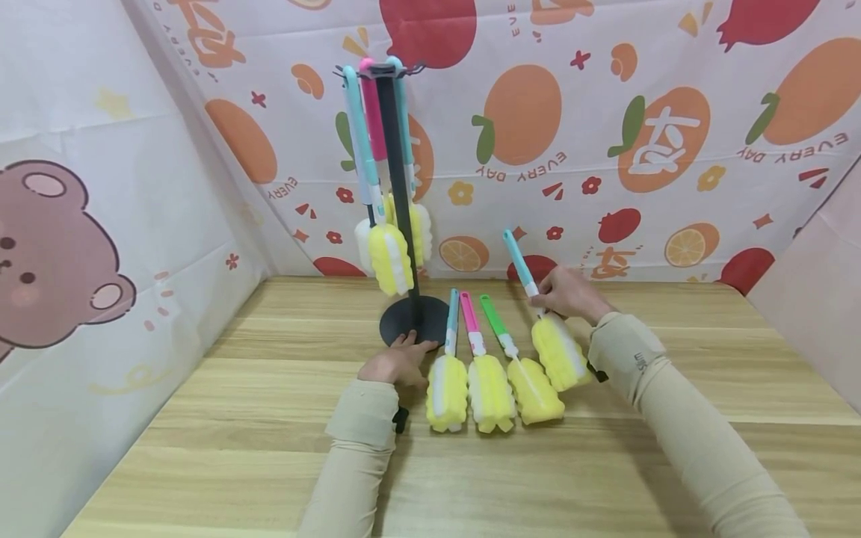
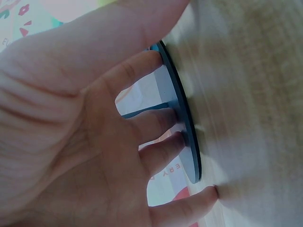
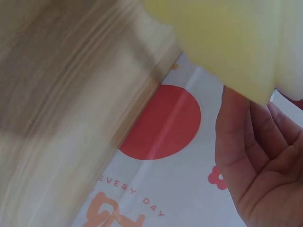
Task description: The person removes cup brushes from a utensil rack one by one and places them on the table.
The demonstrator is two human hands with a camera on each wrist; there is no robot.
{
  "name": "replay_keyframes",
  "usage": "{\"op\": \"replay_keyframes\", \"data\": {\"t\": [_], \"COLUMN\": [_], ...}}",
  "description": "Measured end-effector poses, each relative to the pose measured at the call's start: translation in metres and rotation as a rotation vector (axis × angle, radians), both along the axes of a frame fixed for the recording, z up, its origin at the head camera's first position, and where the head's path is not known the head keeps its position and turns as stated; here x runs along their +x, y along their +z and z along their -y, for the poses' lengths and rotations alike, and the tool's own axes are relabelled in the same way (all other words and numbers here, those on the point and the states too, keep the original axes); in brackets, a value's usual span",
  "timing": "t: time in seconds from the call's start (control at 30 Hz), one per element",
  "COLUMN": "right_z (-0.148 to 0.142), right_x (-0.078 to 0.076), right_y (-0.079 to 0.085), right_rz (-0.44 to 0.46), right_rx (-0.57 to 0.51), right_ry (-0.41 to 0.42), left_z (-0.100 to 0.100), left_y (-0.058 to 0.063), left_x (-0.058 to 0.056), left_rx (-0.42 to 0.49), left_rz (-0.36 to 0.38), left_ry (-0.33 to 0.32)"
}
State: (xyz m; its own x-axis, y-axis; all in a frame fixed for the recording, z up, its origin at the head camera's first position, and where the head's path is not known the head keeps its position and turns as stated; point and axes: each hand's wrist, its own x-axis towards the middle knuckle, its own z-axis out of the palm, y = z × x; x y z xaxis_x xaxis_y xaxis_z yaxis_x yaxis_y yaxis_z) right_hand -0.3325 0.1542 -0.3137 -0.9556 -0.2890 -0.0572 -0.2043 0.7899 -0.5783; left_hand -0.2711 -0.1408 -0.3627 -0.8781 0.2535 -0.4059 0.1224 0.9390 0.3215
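Note:
My right hand (image 1: 572, 294) pinches the white neck of a blue-handled sponge bottle brush (image 1: 561, 354), its handle tilted up and leftward. In the right wrist view, the yellow sponge head (image 3: 227, 42) hides part of the fingers. My left hand (image 1: 397, 365) rests its spread fingertips on the round base (image 1: 390, 329) of a black stand (image 1: 400, 149); one fingertip touches the table in the left wrist view. Several sponge brushes hang from the stand's top hooks, including a blue-handled one (image 1: 392, 258) and a pink-handled one (image 1: 373, 112).
Between the hands, three brushes lie side by side on the wooden table (image 1: 269, 448): a blue-handled one (image 1: 447, 392), a pink-handled one (image 1: 491, 392) and a green-handled one (image 1: 537, 392). A fruit-print cloth (image 1: 464, 149) hangs along the table's back edge.

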Motion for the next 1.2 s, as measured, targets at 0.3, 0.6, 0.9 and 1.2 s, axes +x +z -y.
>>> {"op": "replay_keyframes", "data": {"t": [0.3,0.6,0.9,1.2], "right_z": [-0.003,-0.006,-0.005,-0.001], "right_x": [0.0,-0.001,-0.003,-0.003], "right_y": [-0.009,-0.011,-0.02,-0.026], "right_rz": [-0.017,0.046,0.11,0.138], "right_rx": [0.006,0.026,0.071,0.11], "right_ry": [0.045,0.038,0.061,0.087], "left_z": [0.0,0.0,0.0,0.001], "left_y": [0.001,0.0,0.0,-0.001], "left_x": [0.0,0.0,-0.001,-0.001], "left_rx": [0.002,-0.005,0.004,0.004], "left_rz": [0.0,-0.003,-0.003,-0.003], "left_ry": [0.004,-0.005,0.003,0.004]}}
